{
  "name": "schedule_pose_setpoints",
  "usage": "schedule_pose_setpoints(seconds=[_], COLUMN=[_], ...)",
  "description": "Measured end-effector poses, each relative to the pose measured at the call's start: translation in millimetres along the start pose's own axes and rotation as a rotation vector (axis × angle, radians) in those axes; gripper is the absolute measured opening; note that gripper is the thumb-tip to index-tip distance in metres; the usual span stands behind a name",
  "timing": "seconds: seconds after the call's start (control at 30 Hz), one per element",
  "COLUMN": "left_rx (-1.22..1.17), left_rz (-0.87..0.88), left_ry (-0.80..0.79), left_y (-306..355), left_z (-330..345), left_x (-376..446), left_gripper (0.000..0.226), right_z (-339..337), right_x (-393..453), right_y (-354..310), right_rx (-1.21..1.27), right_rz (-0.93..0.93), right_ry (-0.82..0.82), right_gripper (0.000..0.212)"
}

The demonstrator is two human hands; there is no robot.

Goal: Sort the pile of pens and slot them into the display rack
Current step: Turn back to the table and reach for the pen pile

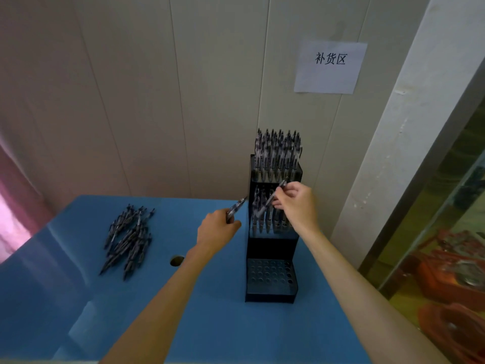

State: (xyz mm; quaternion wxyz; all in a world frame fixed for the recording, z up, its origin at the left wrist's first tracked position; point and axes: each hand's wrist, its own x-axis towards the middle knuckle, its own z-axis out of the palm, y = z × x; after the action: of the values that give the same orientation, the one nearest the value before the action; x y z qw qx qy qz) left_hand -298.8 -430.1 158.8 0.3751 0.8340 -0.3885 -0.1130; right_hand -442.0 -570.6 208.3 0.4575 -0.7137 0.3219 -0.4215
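**Now: 2 pens in hand at the 3-tier rack**

Right now I see the black display rack (271, 248) standing on the blue table (210, 324), close to the pale panelled wall (157, 101). It steps up in 3 tiers. The top tier is packed with upright pens, clicker ends up. The middle tier holds a partial row, also upright. The lowest tier at the front shows only bare round holes.

My right hand (298, 206) is up in front of the middle tier, pinching 1 pen (270, 200) between thumb and fingertips near its upper end. Its long axis runs diagonally, upper end toward the top right, lower end angled down and left over the pens already standing in that tier. I cannot tell whether its tip has entered a hole.

My left hand (217, 229) sits just left of the rack, fingers curled round a second pen (236, 208). That one tilts up and to the right, its far end close to the rack's left edge.

Well apart on the left of the table lies the loose pile of pens (128, 240), most lying roughly along 1 diagonal, from near left to far right. A small round hole (177, 260) in the tabletop sits between the pile and my left forearm.

On the wall above hangs a white paper sign (330, 67) with 3 printed characters.
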Motion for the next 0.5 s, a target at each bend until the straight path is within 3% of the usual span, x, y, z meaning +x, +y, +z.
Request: schedule_pose_setpoints(seconds=[0.2, 0.5], left_rx=[0.157, 0.191], left_rz=[0.048, 0.069], left_ry=[0.067, 0.082], left_y=[2, 7], left_z=[-7, -11], left_x=[-1, 0], left_gripper=[0.03, 0.029], right_z=[1, 10], right_x=[0, -5], right_y=[4, 10], right_rx=[-0.358, -0.452], right_rz=[-0.253, -0.255], right_ry=[-0.014, -0.067], right_gripper=[0.01, 0.013])
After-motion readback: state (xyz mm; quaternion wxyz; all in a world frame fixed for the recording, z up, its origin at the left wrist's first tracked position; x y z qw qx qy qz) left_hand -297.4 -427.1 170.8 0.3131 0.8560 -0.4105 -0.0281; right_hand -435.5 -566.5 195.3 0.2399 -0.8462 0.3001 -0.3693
